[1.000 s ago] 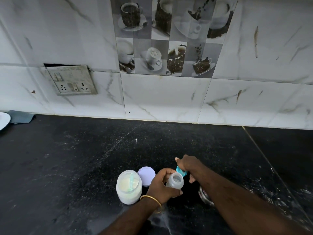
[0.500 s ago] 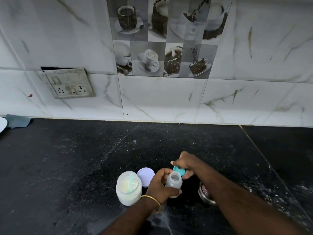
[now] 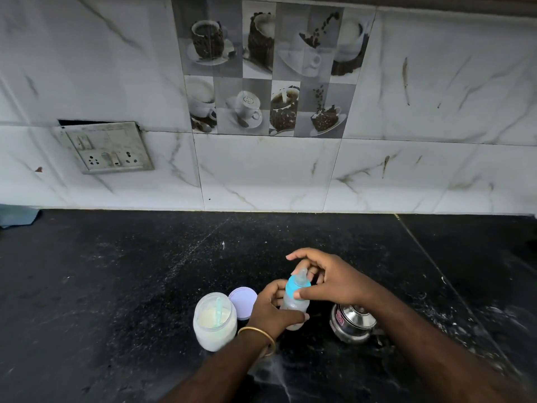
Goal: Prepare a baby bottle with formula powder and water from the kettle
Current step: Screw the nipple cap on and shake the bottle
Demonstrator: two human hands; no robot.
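A small clear baby bottle (image 3: 295,308) stands near the front of the black counter, held around its body by my left hand (image 3: 271,311). Its blue collar with the clear nipple (image 3: 297,285) sits on the bottle's neck, and my right hand (image 3: 325,279) grips that collar with thumb and fingers. An open jar of white formula powder (image 3: 214,322) with a pale scoop inside stands left of the bottle. The jar's lilac lid (image 3: 243,301) lies flat behind it. A small steel kettle (image 3: 351,322) sits right of the bottle, partly under my right forearm.
The black stone counter (image 3: 116,286) runs back to a marble-tiled wall. A socket plate (image 3: 106,146) hangs on the wall at left. A blue cloth (image 3: 17,215) lies at the far left edge.
My right hand has brought the blue collar with nipple from beside the bottle's mouth onto its neck. The left hand keeps its hold on the bottle.
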